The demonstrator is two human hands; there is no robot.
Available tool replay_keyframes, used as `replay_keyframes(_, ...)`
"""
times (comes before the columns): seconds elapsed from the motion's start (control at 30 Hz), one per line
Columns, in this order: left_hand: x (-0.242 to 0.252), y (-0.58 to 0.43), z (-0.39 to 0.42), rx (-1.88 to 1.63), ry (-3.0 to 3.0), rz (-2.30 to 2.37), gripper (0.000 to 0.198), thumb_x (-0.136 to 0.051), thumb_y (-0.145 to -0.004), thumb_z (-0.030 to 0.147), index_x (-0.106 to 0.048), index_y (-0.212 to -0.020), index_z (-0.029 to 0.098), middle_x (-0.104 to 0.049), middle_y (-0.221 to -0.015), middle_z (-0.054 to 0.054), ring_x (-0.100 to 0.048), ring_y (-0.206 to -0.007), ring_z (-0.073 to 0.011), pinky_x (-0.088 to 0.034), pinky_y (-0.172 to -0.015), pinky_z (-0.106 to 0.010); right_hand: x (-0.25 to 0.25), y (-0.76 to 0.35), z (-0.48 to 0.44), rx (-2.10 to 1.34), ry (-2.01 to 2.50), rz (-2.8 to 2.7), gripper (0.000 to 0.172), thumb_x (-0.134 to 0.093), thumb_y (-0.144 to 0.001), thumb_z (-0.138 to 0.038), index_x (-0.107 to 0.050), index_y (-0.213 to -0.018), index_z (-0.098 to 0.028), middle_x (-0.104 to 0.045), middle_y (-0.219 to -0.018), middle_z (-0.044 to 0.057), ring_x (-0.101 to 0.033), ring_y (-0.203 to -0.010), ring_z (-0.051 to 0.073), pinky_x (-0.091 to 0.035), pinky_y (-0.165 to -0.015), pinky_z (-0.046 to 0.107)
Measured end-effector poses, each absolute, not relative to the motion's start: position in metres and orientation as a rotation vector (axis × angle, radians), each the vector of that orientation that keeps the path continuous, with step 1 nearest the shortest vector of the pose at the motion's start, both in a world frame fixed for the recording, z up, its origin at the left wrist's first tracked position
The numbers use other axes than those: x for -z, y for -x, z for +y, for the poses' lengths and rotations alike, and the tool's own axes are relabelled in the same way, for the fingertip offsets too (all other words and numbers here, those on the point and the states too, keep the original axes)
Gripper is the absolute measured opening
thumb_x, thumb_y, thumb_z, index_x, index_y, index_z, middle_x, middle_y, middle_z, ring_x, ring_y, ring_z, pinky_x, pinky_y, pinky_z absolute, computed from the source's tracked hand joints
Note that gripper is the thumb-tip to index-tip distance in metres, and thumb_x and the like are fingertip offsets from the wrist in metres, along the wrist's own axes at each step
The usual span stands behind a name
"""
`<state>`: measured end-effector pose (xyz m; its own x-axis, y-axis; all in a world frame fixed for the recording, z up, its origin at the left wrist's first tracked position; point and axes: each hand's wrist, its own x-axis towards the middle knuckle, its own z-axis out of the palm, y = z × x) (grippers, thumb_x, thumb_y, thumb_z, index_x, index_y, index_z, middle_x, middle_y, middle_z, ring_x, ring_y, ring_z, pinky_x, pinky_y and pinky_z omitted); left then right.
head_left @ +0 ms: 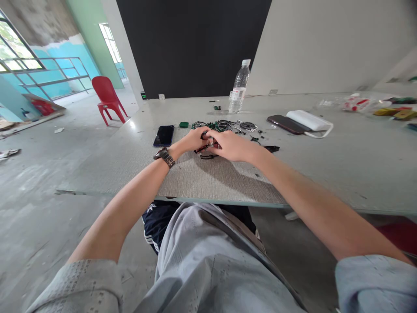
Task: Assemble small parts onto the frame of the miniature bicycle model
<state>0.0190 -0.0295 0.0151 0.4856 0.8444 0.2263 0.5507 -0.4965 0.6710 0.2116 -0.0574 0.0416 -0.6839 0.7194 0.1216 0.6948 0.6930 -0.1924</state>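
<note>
Close together over the glass-topped table (221,180), my left hand (196,139) and my right hand (233,145) have their fingers curled around a small dark part with reddish bits (202,148). Its exact kind is partly hidden by the fingers. Just beyond them lies a small green model bicycle (213,125) with black spoked wheels. A loose wheel (248,126) and several tiny black pieces (256,140) are spread to the right. Below the fingers rests a thin black curved piece (208,157). A wristwatch (165,156) is on my left wrist.
A phone (163,135) and a small green box (183,124) lie on the left. Behind stands a clear plastic bottle (239,89). To the right are a dark phone (288,124), a white power bank with cable (308,120) and a plastic bag (358,103). A red chair (109,98) stands beyond.
</note>
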Motion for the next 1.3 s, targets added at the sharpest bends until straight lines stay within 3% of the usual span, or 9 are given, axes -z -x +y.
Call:
replay_keyframes(0.57, -0.013, -0.018, -0.026, -0.722, -2.297, 1.223, 0.014, -0.057, -0.097, 0.015, -0.063, -0.109, 0.019, -0.069, -0.082, -0.002, -0.058, -0.055, -0.0095, -0.041, -0.054, -0.023, -0.044, -0.209, -0.065, -0.235, 1.160, -2.732, 0.046, -0.054, -0.099, -0.050, -0.053, -0.132, -0.019, -0.073, -0.101, 0.015, -0.067, -0.079, 0.028, -0.043, -0.064, 0.037)
replay_keyframes(0.8, -0.014, -0.018, -0.027, -0.739, -2.432, 1.233, 0.021, -0.059, -0.096, 0.018, -0.064, -0.116, 0.016, -0.073, -0.090, -0.004, -0.064, -0.074, -0.0147, -0.043, -0.063, -0.024, -0.049, -0.203, -0.071, -0.215, 1.223, -2.755, 0.042, -0.057, -0.098, -0.045, -0.058, -0.126, -0.014, -0.072, -0.109, 0.018, -0.068, -0.087, 0.030, -0.045, -0.070, 0.039)
replay_keyframes(1.07, -0.013, -0.017, -0.030, -0.752, -2.407, 1.206, 0.022, -0.057, -0.096, 0.012, -0.064, -0.116, 0.016, -0.070, -0.081, -0.002, -0.062, -0.066, -0.0130, -0.044, -0.066, -0.025, -0.048, -0.201, -0.070, -0.218, 1.255, -2.760, 0.043, -0.060, -0.097, -0.045, -0.057, -0.131, -0.019, -0.072, -0.110, 0.017, -0.069, -0.094, 0.033, -0.048, -0.075, 0.042)
replay_keyframes(1.3, -0.012, -0.016, -0.026, -0.720, -2.402, 1.210, 0.025, -0.057, -0.096, 0.010, -0.065, -0.119, 0.015, -0.071, -0.087, -0.003, -0.062, -0.065, -0.0130, -0.045, -0.067, -0.027, -0.046, -0.203, -0.068, -0.203, 1.246, -2.776, 0.048, -0.060, -0.097, -0.045, -0.052, -0.138, -0.021, -0.073, -0.110, 0.015, -0.069, -0.092, 0.032, -0.049, -0.072, 0.041)
